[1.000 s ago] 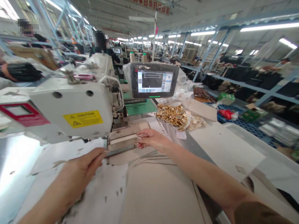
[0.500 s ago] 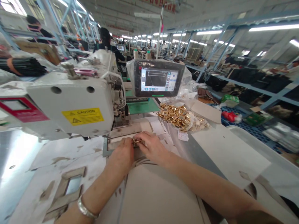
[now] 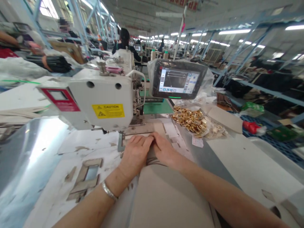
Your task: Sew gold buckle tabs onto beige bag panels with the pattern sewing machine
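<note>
My left hand and my right hand meet above the far end of a beige panel. Both are closed, fingertips pressed together. Whatever sits between them is hidden behind the fingers and knuckles. Just beyond lies the metal clamp frame of a white sewing machine, which stands to the left with a yellow caution label. Several beige layers show their edges under my wrists. To the right is a heap of small gold metal buckles on a clear plastic bag.
A lit control screen stands behind the work. Beige rectangular frame-shaped offcuts lie on the white-covered table at left. A beige sheet covers the right side, beside a blue crate. People sit farther back.
My view has turned left, so the scene shifts right. The small gold metal piece visible between my fingertips earlier is now covered, as my left fingers fold over and both hands close together.
</note>
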### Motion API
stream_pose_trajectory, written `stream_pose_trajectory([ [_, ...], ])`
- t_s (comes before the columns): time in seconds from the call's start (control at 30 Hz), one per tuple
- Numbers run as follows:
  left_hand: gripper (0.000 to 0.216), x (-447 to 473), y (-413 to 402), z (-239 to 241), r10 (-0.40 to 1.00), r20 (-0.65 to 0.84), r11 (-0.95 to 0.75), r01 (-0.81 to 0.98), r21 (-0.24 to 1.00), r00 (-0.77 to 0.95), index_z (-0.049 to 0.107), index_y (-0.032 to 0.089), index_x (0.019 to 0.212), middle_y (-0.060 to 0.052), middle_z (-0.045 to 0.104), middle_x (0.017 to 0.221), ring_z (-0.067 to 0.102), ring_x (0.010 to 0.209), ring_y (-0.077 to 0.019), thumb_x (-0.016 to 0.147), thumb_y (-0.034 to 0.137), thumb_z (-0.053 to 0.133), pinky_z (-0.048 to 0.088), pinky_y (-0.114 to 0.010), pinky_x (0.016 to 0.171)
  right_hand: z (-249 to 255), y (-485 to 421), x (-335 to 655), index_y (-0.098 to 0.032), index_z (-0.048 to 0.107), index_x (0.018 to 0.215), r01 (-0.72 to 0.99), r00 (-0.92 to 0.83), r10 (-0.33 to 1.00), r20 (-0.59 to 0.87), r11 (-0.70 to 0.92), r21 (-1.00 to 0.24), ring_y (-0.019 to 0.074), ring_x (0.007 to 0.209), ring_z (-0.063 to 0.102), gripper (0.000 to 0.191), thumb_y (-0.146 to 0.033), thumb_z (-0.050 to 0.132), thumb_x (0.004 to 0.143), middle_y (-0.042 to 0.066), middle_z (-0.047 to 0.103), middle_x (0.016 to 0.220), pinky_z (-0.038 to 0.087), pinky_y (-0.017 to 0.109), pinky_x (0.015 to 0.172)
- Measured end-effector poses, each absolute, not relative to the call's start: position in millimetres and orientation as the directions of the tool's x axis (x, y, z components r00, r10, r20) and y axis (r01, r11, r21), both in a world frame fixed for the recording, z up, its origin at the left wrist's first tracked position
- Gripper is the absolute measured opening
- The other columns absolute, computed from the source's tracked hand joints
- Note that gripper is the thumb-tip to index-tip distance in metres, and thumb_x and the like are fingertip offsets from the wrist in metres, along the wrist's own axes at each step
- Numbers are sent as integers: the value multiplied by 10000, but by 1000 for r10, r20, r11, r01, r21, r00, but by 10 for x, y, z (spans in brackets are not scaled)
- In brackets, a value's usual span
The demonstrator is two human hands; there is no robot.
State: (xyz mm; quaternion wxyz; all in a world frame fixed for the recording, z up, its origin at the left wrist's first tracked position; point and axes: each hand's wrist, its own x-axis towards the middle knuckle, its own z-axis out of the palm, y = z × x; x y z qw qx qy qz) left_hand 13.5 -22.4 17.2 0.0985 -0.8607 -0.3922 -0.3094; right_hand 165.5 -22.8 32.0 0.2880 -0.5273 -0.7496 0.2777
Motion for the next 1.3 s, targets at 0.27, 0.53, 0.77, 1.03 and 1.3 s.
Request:
stream_pose_trajectory([
  [0.27,543,82,-180,24,745,443,-553,833,-11,500,437,78,1394,-147,468,1470,443,1337,-298,929,357,475,329,-502,1122,606,142,1841,-187,517,759,616,-151,915,-375,-210,-759,69,415,333,164,-278,498,894,-73,410,512,220,194,410],
  [0.53,629,-24,-20,13,815,250,-543,840,12,523,375,82,1445,-135,386,1519,362,1405,-277,958,480,361,316,-474,1152,454,298,1848,-189,460,713,548,3,905,-426,-358,-756,32,338,227,265,-329,523,929,-94,376,441,118,190,368],
  [0.77,647,-58,-88,11,850,256,-477,879,3,460,432,54,1409,-167,406,1497,387,1388,-301,937,497,409,338,-458,1140,408,317,1660,-185,456,688,506,52,909,-413,-380,-774,33,317,250,263,-269,514,930,-90,382,431,121,197,361],
  [1.03,716,8,-261,-5,906,237,-363,932,13,350,422,-11,1399,-224,417,1471,405,1369,-340,907,507,467,347,-463,1130,371,388,1689,-180,508,711,578,36,924,-381,-330,-746,43,334,268,223,-277,530,910,-88,414,438,159,198,378],
  [1.3,700,46,-210,-29,906,271,-350,936,46,325,456,-14,1376,-244,462,1440,440,1335,-374,894,493,496,367,-500,1104,287,471,1778,-169,538,741,680,-51,969,-241,-144,-719,66,422,389,161,-272,612,839,-77,467,467,267,187,454],
])
